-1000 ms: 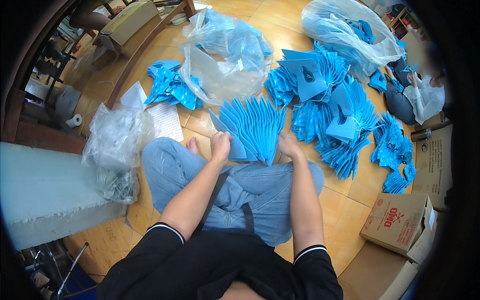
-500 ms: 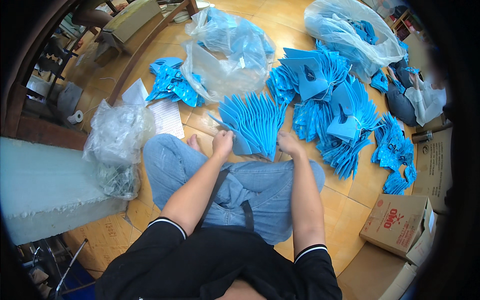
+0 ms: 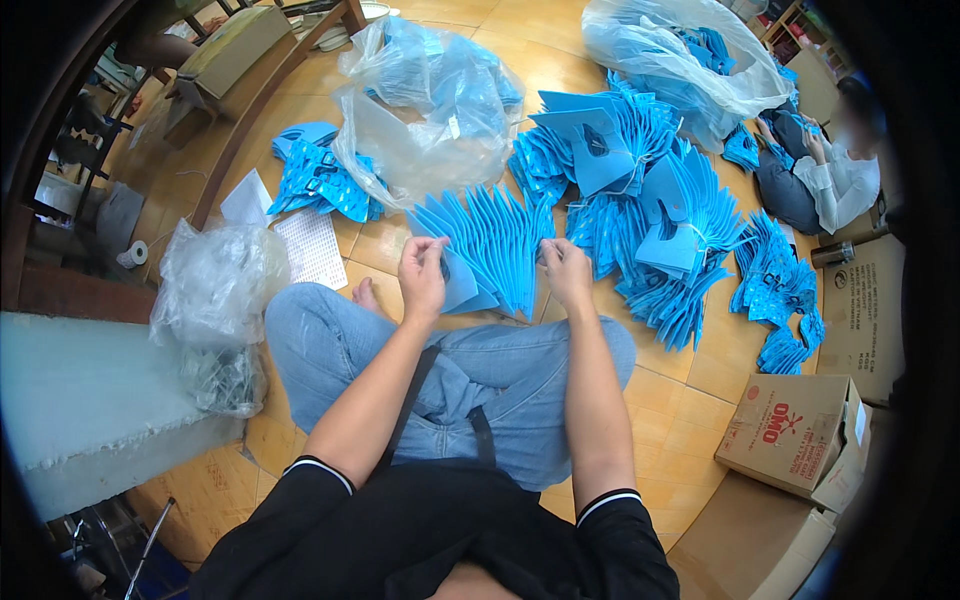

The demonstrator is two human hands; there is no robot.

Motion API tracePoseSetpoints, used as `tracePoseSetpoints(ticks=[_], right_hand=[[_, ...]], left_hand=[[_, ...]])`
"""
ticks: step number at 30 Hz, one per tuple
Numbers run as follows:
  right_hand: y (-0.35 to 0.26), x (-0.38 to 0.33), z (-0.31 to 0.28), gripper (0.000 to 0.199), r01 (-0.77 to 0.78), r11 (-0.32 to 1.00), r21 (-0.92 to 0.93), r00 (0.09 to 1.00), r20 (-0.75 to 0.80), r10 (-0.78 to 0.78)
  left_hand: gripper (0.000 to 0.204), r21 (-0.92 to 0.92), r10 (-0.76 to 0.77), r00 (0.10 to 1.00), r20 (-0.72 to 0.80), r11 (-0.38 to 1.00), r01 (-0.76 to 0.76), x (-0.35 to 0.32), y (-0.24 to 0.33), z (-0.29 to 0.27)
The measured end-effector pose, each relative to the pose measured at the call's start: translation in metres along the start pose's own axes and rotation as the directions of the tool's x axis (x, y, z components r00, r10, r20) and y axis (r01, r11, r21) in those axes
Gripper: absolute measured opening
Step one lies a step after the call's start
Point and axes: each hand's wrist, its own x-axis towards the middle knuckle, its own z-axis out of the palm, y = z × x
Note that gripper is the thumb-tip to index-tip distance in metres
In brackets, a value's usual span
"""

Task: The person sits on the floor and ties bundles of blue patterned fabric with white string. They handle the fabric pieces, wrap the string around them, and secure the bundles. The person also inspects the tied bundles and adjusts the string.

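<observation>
A fanned row of thin blue die-cut sheets (image 3: 490, 245) stands on the floor just beyond my crossed legs; a cut-out hole shows in the sheet at its left end. Closed against that left end is my left hand (image 3: 424, 272), its thumb and fingers pressed together. My right hand (image 3: 567, 270) pinches at the right end of the row, also with bent fingers. What lies between the fingertips of each hand is too small to make out. To the right lie tied bundles of similar blue sheets (image 3: 675, 235), the upper ones with cut-out holes.
Beyond the row lies a clear plastic bag (image 3: 410, 150) of blue pieces, with another bag (image 3: 640, 45) at far right. Crumpled plastic (image 3: 215, 275) and a printed paper (image 3: 310, 248) are at left. Cardboard boxes (image 3: 785, 435) stand at right; another person (image 3: 835, 180) sits beyond.
Both hands have risen slightly along the ends of the blue row, their fingers now pinching higher up. The whole view has shifted a little, moving the scene leftward.
</observation>
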Motion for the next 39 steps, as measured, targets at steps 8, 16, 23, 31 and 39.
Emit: tracePoseSetpoints(ticks=[8,16,23,31,39], right_hand=[[-0.007,-0.004,0.009,0.021,0.146,0.971,-0.190,0.985,-0.066,-0.162],[-0.016,-0.017,0.020,0.018,0.234,0.829,-0.508,0.961,-0.007,-0.276],[-0.031,-0.015,0.002,0.024,0.042,0.996,-0.073,0.999,0.004,-0.042],[-0.050,-0.020,0.020,0.016,0.486,0.868,0.106,0.874,-0.054,-0.483],[-0.056,-0.020,0.019,0.019,0.487,0.868,0.095,0.873,-0.071,-0.482]], left_hand=[[0.018,0.500,-0.052,0.937,0.345,0.855,-0.137,0.015,0.002,0.029],[0.018,0.528,-0.019,0.909,0.416,0.819,-0.224,0.006,0.017,0.048],[0.017,0.438,-0.170,0.913,0.370,0.899,-0.010,0.019,0.009,0.053],[0.018,0.378,-0.150,0.850,0.504,0.924,-0.061,0.016,-0.001,0.054],[0.016,0.200,-0.186,0.781,0.596,0.977,0.080,0.014,0.004,0.051]])
